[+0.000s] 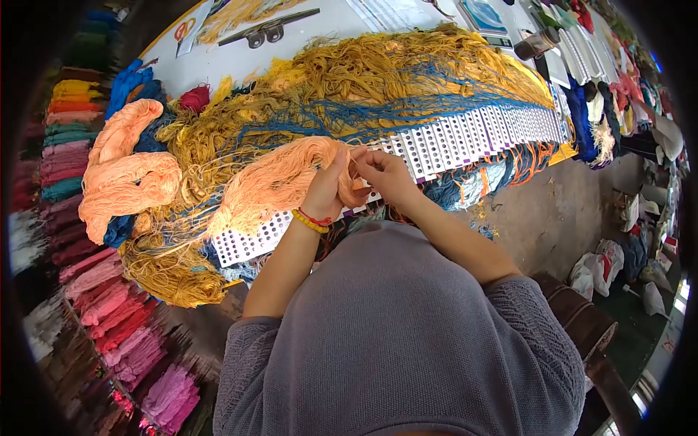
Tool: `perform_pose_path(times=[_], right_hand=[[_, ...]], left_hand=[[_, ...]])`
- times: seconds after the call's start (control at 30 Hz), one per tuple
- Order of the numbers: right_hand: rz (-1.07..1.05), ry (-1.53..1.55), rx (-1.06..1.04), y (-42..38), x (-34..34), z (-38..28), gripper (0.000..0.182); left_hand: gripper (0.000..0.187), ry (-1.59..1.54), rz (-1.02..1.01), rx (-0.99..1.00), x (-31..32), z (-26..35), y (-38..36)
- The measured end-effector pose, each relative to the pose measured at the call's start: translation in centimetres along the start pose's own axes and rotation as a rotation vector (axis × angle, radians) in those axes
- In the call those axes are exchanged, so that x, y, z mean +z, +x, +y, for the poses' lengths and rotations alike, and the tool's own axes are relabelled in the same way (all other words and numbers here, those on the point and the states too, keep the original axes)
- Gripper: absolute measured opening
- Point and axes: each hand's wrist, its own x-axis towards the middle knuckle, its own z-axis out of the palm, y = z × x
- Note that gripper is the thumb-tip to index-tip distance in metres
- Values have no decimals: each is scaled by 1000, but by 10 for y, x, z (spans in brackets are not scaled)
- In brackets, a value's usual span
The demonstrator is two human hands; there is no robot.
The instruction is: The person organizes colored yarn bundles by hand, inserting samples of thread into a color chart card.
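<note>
A peach yarn skein (269, 185) lies across the table edge in front of me, and its near end loops up between my hands. My left hand (325, 190) is closed around that looped end. At the loop's right side, my right hand (389, 174) has its fingers pinched together; what they grip, perhaps a strand, is too small to make out. White cards punched with rows of holes (451, 149) run beneath and beside my hands. Behind them spreads a tangled heap of golden yarn (356, 69), crossed by blue strands (313, 120).
More peach skeins (131, 178) rest at the table's left end. On the white table (185, 69) are a hanging-file clip (269, 30), a blue scale (483, 16) and a dark jar (536, 43). Coloured skeins (120, 312) line the left; bags (596, 267) sit on the right floor.
</note>
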Motion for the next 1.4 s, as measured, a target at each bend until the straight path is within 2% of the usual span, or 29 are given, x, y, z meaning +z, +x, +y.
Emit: perform_pose_path(times=[0.1, 0.17, 0.2, 0.23, 0.27, 0.33, 0.37, 0.4, 0.43, 0.47, 0.5, 0.53, 0.57, 0.6, 0.63, 0.67, 0.7, 0.77, 0.8, 0.83, 0.87, 0.93, 1.0, 1.1, 1.17, 1.4], right_hand=[[6, -54, -15, 2, -9, 6, 14], [-20, 130, -4, 2, -17, 3, 11], [-26, 195, 16, 1, -23, -11, 9], [-33, 557, 154, 1, -31, -28, 8], [-104, 903, 231, 3, -47, -35, 8], [-200, 1045, 185, 2, -89, -55, 7], [-338, 1081, 119, 7, -122, -52, 11], [-261, 979, 149, 7, -157, -59, 11], [-17, 645, 108, 11, -204, -59, 10], [288, 423, -143, 21, -255, -61, 11], [546, 391, -234, 28, -331, -57, 13], [889, 463, -310, 30, -396, -57, 16], [1169, 278, -365, 10, -408, -85, 21], [1289, 156, -508, 12, -399, -100, 24], [1048, -95, -546, 21, -415, -76, 22], [947, -457, -519, 34, -397, -51, 18], [739, -372, -382, 43, -354, -38, 14], [425, -144, -227, 53, -267, -10, 14], [351, -215, -133, 55, -245, 6, 17], [270, -292, -46, 57, -222, 21, 20], [189, -526, -52, 63, -214, 46, 16], [160, -495, -15, 60, -193, 51, 14], [99, -718, 6, 60, -186, 53, 17], [92, -728, 18, 64, -183, 54, 18], [121, -754, 7, 63, -179, 53, 19], [145, -830, 4, 63, -172, 47, 21]], left_hand=[[36, 79, 83, 95, 1, -7, 6], [26, 103, 230, 185, 8, -8, 10], [23, 30, 164, 187, -5, -10, 15], [22, -44, 97, 186, -21, -11, 20], [20, -116, 268, 153, -21, -6, 20], [18, -250, 412, 274, -37, 10, 11], [18, -268, 487, 315, -74, 21, 4], [20, -99, 535, 455, -135, 26, -8], [19, -21, 682, 545, -179, 39, -27], [14, -35, 774, 540, -223, 54, -53], [13, -128, 961, 544, -223, 64, -70], [13, -126, 784, 586, -269, 67, -91], [14, -14, 891, 565, -211, 69, -79], [14, 99, 998, 541, -136, 65, -58], [10, 121, 1042, 471, -125, 49, -31], [26, 88, 432, 435, -167, 18, -9], [34, 244, 437, 323, -107, -4, 25], [34, 170, 254, 94, -48, -49, 80], [31, 209, 225, 78, -16, -66, 99], [28, 297, 328, 33, 8, -77, 118], [26, 387, 428, -15, 23, -85, 134], [21, 307, 437, -89, 35, -95, 152], [17, 241, 421, -42, 37, -98, 162], [16, 312, 422, -35, 32, -101, 171], [17, 522, 422, 12, 31, -103, 177], [15, 681, 502, 8, 27, -107, 186]])
